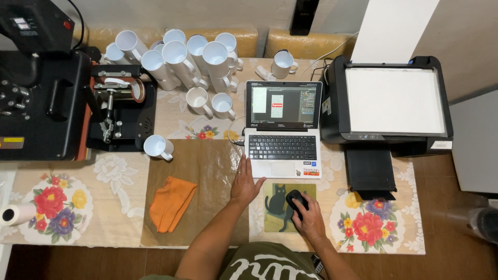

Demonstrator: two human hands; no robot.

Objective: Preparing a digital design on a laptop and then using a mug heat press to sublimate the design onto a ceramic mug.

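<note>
My right hand (310, 215) grips a black computer mouse (295, 198) on a green mouse pad (274, 207) with a black cat picture. Flat and open, my left hand (245, 182) rests on the table, fingers spread, just left of the laptop's (282, 129) front corner. The laptop is open, and its screen shows an image editing program. An orange cloth (171, 203) lies on a brown sheet (207, 166) to the left of my left hand.
Several white mugs (181, 57) are stacked at the back, one mug (157, 147) nearer. A black heat press (39, 83) and mug press (120, 106) stand left. A black printer (386, 106) with white paper stands right. A tape roll (15, 213) lies at far left.
</note>
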